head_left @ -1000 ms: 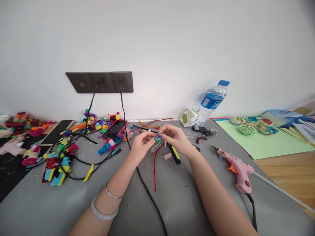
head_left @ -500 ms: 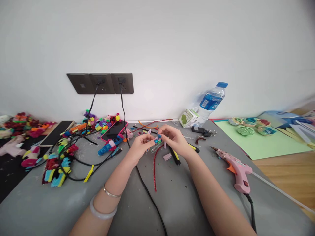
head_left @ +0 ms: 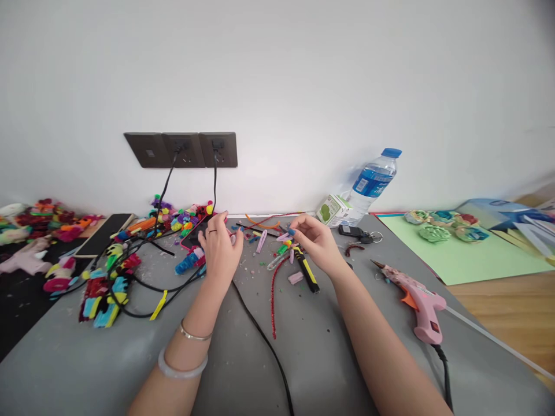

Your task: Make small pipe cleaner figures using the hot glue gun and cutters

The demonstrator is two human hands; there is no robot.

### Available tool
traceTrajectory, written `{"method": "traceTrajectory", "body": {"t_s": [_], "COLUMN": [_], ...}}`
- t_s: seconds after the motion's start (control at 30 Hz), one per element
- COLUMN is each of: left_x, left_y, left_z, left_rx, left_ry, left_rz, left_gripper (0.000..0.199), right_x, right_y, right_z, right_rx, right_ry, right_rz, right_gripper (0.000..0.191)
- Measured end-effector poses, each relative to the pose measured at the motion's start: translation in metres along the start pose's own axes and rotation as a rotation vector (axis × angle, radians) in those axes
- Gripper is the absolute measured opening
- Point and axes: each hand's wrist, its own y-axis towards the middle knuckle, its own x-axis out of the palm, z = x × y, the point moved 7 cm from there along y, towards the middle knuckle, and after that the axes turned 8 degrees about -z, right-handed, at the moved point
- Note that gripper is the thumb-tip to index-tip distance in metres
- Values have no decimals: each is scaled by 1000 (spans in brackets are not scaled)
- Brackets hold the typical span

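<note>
My left hand [head_left: 222, 247] is over the blue-and-pink fuzzy figure [head_left: 187, 263] and the pink-cased phone [head_left: 191, 238], its fingers apart. My right hand [head_left: 315, 241] has thumb and fingertips drawn together beside a lilac fuzzy strip [head_left: 284, 237]; what they pinch, if anything, is too small to make out. Below that hand lies a black-and-yellow cutter [head_left: 309, 271]. A folded lilac strip [head_left: 261, 241] rests between the hands. Nearer me, a red glittery pipe cleaner [head_left: 273, 300] curves across the grey table [head_left: 321, 358], close to a short lilac piece [head_left: 295, 278].
A pink glue gun [head_left: 422, 309] lies at right, beside green paper [head_left: 468, 260] with crumpled rosettes [head_left: 435, 232]. Keys [head_left: 370, 237], a small carton [head_left: 332, 210] and a water bottle [head_left: 370, 185] are at the back. Black cables [head_left: 260, 335] and fuzzy figures [head_left: 104, 297] occupy the left.
My hands, together at the middle before, have parted. The left moved left and its fingers spread; the right shifted slightly right. The folded lilac strip between them now shows fully.
</note>
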Motion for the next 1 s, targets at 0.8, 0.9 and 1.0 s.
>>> {"method": "traceTrajectory", "body": {"t_s": [0.8,0.9,1.0], "left_x": [5,-2,-18], "left_y": [7,8,9], "left_z": [-39,-33,-17], "left_rx": [-269,-209,-31], "left_ry": [223,167,23], "left_rz": [-163,-76,106], "left_gripper": [56,57,53], "right_x": [-2,-2,-3], "right_y": [0,0,1], "right_z": [2,4,4], "right_rx": [4,2,3], "right_ry": [78,76,71], "right_rz": [3,4,15], "right_gripper": [30,29,30]}}
